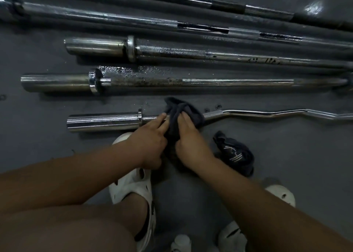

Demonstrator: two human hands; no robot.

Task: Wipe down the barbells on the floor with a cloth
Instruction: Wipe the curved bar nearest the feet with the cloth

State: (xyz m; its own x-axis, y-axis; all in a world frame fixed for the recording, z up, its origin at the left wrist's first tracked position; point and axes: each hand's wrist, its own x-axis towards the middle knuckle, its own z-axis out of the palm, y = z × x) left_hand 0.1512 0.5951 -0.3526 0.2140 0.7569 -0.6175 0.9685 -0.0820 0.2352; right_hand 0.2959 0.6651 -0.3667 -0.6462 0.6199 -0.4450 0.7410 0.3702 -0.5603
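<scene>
**Cloth held on the nearest bar, five bars laid out on the floor**

A dark grey cloth [183, 116] is draped over the shaft of the curl bar [248, 114], just beside its inner collar. It is gripped by the right hand [189, 137], whose fingers are curled over the bunched fabric. The left hand [150, 137] is laid with its fingers stretched out on the shaft between collar and cloth, touching the cloth's edge.

Beyond the curl bar, four straight barbells are laid roughly parallel on the grey floor [47, 127]. The rusty barbell [152, 81] lies closest, with shiny droplets [122, 70] scattered on the floor by its collar. A thicker knurled barbell [172, 51] comes next, then two long bars [95, 16] further back.

A second dark cloth [235, 154] with pale markings is crumpled on the floor just right of the right wrist. White clogs [131, 190] are worn on both feet, the left one partly covered by the left forearm.

All the bars are cut off at the right edge. The part of the shaft under the cloth is hidden. A pale object [181, 242] at the bottom edge cannot be made out.
</scene>
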